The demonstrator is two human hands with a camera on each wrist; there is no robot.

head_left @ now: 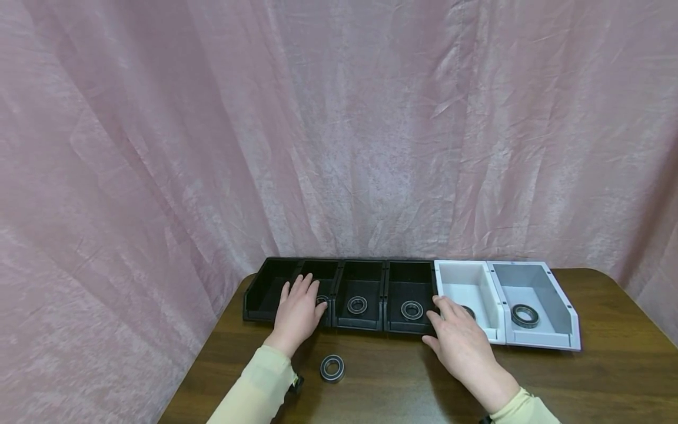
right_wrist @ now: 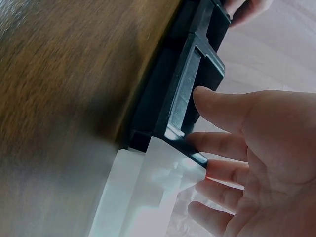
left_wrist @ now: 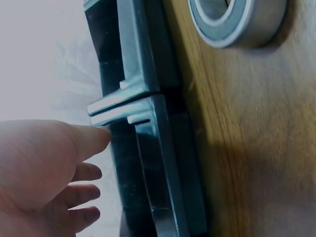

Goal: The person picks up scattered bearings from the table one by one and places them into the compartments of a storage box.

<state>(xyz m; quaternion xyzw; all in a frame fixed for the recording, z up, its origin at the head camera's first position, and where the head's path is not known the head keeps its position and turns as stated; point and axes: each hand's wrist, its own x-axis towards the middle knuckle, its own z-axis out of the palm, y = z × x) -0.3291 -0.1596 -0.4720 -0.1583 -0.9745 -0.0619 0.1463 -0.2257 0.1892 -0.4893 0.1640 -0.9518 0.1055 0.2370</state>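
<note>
My left hand [head_left: 298, 309] reaches over the black bins at the left, fingers straight and spread. Beneath it, a ball bearing [head_left: 321, 300] in the second black bin is partly hidden. In the left wrist view, the thumb lies beside the front rims of two adjoining black bins [left_wrist: 148, 108]. My right hand [head_left: 459, 344] is at the seam between the rightmost black bin [head_left: 410, 280] and the white bin [head_left: 461, 280]. Its fingers are loosely bent at the rim, thumb apart. The white bin's bearing [head_left: 469, 311] is half covered by this hand. Neither hand holds anything.
A loose bearing [head_left: 341, 371] lies on the wooden table [head_left: 381, 377] in front of the row. More bearings sit in the third black bin [head_left: 362, 274], the fourth, and the grey bin [head_left: 521, 285] at the right end. A pink curtain [head_left: 360, 147] hangs behind.
</note>
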